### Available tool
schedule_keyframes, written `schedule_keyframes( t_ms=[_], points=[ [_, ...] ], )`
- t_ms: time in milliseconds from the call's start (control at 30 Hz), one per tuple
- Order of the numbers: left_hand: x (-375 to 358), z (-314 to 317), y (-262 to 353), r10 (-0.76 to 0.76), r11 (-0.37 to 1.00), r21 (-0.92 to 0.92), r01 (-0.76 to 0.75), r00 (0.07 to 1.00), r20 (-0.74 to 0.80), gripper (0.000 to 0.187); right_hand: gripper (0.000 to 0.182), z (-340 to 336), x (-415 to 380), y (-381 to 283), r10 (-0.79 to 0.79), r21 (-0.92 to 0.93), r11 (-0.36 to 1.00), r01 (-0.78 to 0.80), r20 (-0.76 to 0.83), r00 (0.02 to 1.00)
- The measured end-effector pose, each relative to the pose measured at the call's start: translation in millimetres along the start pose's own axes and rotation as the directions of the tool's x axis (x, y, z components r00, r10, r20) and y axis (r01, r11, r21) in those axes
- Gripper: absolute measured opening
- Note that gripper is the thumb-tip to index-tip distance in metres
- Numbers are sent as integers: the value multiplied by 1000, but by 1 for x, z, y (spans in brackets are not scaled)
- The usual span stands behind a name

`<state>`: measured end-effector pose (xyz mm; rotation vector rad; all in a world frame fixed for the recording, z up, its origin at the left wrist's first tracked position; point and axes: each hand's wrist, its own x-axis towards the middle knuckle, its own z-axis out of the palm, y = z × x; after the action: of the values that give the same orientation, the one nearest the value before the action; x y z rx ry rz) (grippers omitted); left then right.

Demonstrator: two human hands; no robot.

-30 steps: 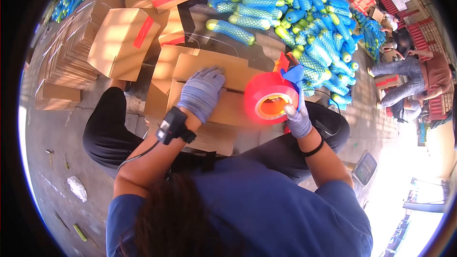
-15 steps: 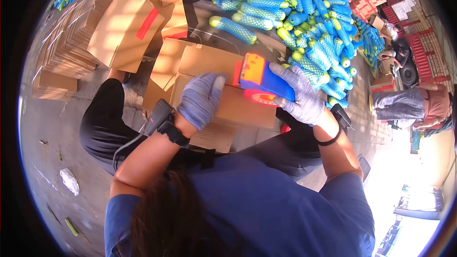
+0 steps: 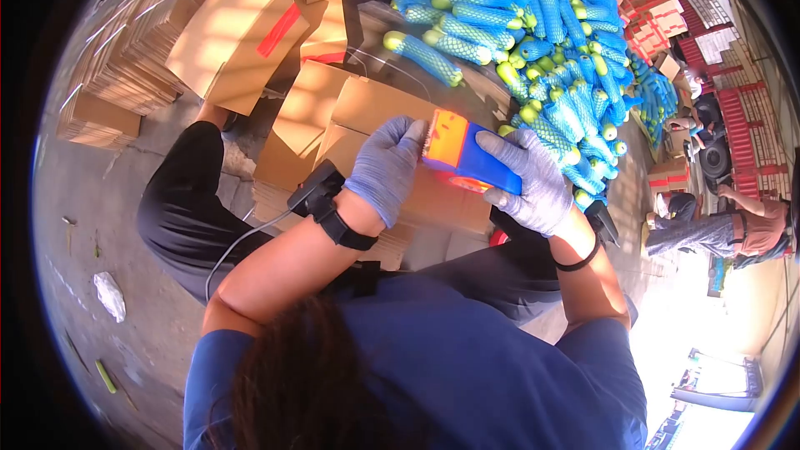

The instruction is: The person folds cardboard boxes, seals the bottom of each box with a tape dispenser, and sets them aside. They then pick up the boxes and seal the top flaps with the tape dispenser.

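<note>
In my right hand (image 3: 529, 179), gloved in grey, is a blue and orange tape dispenser (image 3: 492, 160) with a red-rimmed roll on its underside. My left hand (image 3: 385, 168), in the same kind of glove, is closed, its thumb tip at the toothed front end of the dispenser. Whether its fingers pinch the tape end cannot be made out. Below both hands lies a brown cardboard box (image 3: 367, 104), its flaps partly hidden by the hands and forearms.
Blue-netted green vegetables (image 3: 475, 12) are heaped beyond the box. Cartons with red tape (image 3: 237, 33) stand at the left, beside stacked flat cardboard (image 3: 125, 58). A bent-over person (image 3: 742, 229) is at the right. A white scrap (image 3: 109, 296) lies on the floor.
My left hand has moved right, up to the front of the tape dispenser. The dispenser has tilted slightly in my right hand. The whole view has shifted a little.
</note>
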<state>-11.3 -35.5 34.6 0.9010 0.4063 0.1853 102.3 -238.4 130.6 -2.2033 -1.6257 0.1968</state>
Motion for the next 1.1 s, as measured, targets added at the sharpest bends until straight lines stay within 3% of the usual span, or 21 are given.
schedule_keyframes(
  t_ms=[33,67,133,200,233,267,300,333,400,467,600,667,700,733,800,867,933,967,1000,1067,1100],
  points=[
    [1,-1,-2,240,955,190,-226,969,-55,16,80,-2,1,-1,36,-39,999,-35,33,999],
    [0,-2,-2,468,827,382,-412,881,-63,16,80,-3,4,-4,30,-37,999,-28,35,999],
    [9,-24,12,506,830,335,-446,855,-115,19,61,-4,12,-11,-92,-166,983,79,-72,993],
    [14,-56,40,485,857,278,-434,860,-155,21,60,-11,24,-23,-53,-171,984,49,-17,998],
    [21,-85,50,549,767,476,-430,824,-142,20,59,-14,33,-28,-12,-182,983,19,39,999],
    [20,-92,69,498,831,436,-345,811,-308,18,59,-15,42,-32,-14,-178,984,19,28,1000],
    [42,-141,64,442,894,241,-378,833,-332,17,58,-15,53,-36,36,-198,980,-14,105,994],
    [52,-176,63,250,966,40,-254,889,-384,16,58,-13,62,-37,86,-219,975,-45,181,980],
    [71,-223,40,227,954,277,-111,873,-431,18,54,-4,79,-38,47,-233,972,-1,192,980],
    [92,-260,0,229,873,488,-14,895,-383,17,49,-2,95,-47,115,-307,952,-16,307,945],
    [85,-226,-43,153,737,654,170,901,-407,32,45,1,112,-48,80,-282,959,22,348,934],
    [119,-255,-102,-58,773,581,255,940,-337,35,45,-1,116,-55,151,-313,950,-20,401,904],
    [105,-220,-85,-120,550,744,379,918,-378,38,45,0,115,-55,154,-315,949,-22,400,904],
    [98,-215,-67,-119,551,745,376,919,-375,38,48,2,113,-54,147,-308,951,-26,379,914],
    [93,-219,-43,-176,882,374,285,937,-300,43,51,4,111,-53,139,-301,953,-28,352,926],
    [91,-225,-19,-190,980,-100,173,961,-200,52,50,4,109,-52,106,-275,961,-11,333,937],
    [68,-187,13,132,955,-264,-135,991,-28,59,50,5,109,-49,98,-269,963,-12,308,946],
    [46,-138,30,416,895,-225,-385,902,115,61,49,6,108,-48,92,-260,966,-13,294,952],
    [35,-109,52,373,835,-474,-279,921,115,64,49,3,109,-49,98,-258,966,-21,288,953],
    [31,-73,58,374,823,-522,-223,905,203,79,42,-3,109,-56,126,-268,963,-28,356,926],
    [38,-64,51,350,888,-361,-284,927,131,95,42,-3,109,-57,127,-267,963,-30,355,926]
  ],
)
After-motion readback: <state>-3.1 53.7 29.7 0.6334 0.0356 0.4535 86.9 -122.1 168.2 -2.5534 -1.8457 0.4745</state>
